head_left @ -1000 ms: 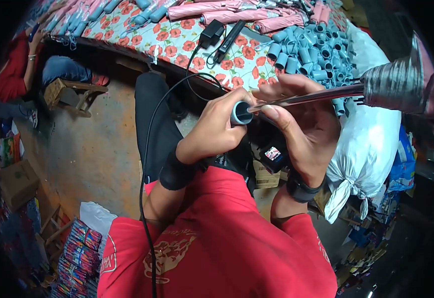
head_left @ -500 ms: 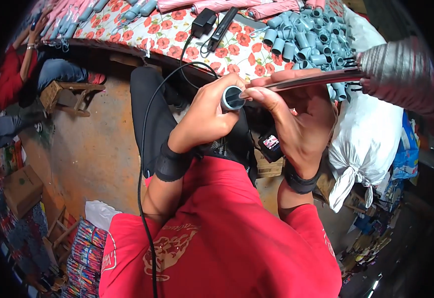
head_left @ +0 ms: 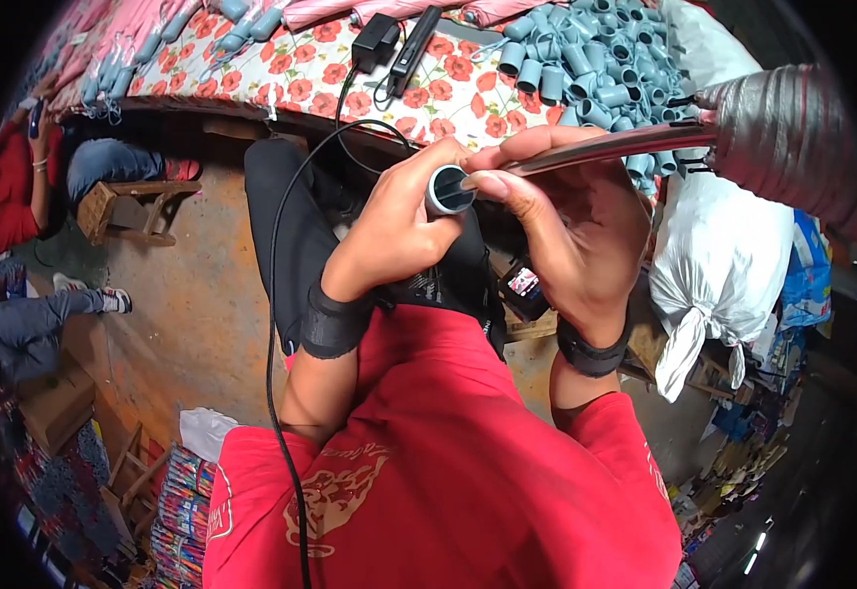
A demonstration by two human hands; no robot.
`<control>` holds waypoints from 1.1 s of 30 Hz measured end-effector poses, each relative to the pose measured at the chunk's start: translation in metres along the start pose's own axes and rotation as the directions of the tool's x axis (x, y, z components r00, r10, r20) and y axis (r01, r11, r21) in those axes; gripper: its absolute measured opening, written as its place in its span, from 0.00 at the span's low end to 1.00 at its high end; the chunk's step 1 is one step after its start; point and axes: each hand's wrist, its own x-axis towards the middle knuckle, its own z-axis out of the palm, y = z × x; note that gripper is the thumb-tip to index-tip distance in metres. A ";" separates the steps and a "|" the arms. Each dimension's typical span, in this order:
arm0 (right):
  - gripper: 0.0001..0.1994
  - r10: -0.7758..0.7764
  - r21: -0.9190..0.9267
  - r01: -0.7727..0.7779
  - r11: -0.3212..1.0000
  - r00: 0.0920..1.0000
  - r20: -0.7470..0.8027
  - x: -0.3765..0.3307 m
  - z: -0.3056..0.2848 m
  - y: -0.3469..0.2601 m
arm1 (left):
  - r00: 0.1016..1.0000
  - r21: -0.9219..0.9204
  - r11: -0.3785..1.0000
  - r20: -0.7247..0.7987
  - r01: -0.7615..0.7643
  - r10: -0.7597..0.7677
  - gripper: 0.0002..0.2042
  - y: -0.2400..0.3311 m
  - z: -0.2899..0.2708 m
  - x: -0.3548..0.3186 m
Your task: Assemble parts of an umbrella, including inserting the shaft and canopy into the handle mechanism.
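Note:
My left hand (head_left: pixel 399 231) grips a short grey tube (head_left: pixel 446 189) with its open end facing me. My right hand (head_left: pixel 566 231) holds a long thin metal rod (head_left: pixel 595 149) that runs off to the right into a grey ribbed wrapped bundle (head_left: pixel 792 137). The rod's near tip sits at the mouth of the tube, pinched under my right thumb. Both wrists wear black bands. A heap of the same grey tubes (head_left: pixel 595 69) lies on the table beyond my hands.
A table with a red-flowered cloth (head_left: pixel 281 74) holds pink bundles, a black adapter (head_left: pixel 374 39) and a black cable. A white tied sack (head_left: pixel 723 265) hangs at right. A wooden stool (head_left: pixel 134 206) and a seated person (head_left: pixel 16 187) are at left.
Both hands have stayed together at the tube. The view shifted slightly, and the rod's tip now rests at the tube's mouth.

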 end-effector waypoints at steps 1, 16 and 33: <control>0.14 -0.004 0.021 0.004 1.000 1.000 -0.019 -0.001 0.001 0.001 | 1.000 -0.001 1.000 0.013 0.028 -0.028 0.18 0.000 0.000 0.000; 0.07 -0.187 -0.130 0.158 0.979 0.949 -0.254 -0.006 -0.013 0.064 | 0.988 0.080 0.994 0.143 -0.075 0.063 0.20 0.024 0.050 0.025; 0.14 -0.131 -0.629 0.019 0.777 0.983 -0.131 -0.042 -0.009 0.069 | 0.956 -0.704 0.659 -0.278 -0.266 0.089 0.24 0.007 -0.021 0.076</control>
